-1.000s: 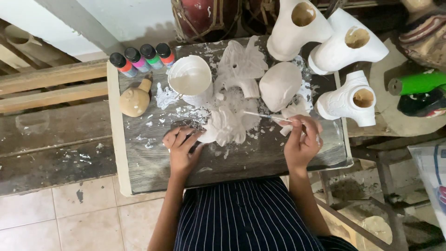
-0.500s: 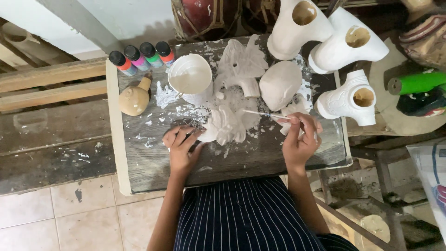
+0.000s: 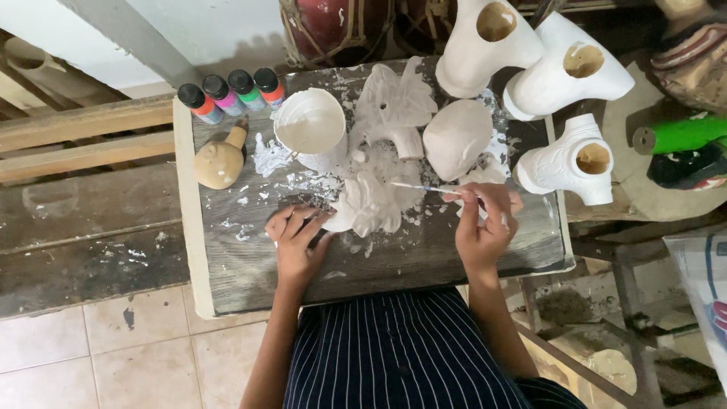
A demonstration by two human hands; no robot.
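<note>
Near the board's (image 3: 227, 280) middle, the left hand (image 3: 297, 246) braces the white figurine (image 3: 371, 204) with spread fingers while the right hand (image 3: 485, 227), pinching a thin brush (image 3: 424, 187), should stroke lightly.

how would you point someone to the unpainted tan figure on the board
Start at the paint-spattered wooden board and find the row of four small paint bottles at its far left corner. Just nearer than them lies the tan figure, the only piece not coated white, apart from both hands.
</note>
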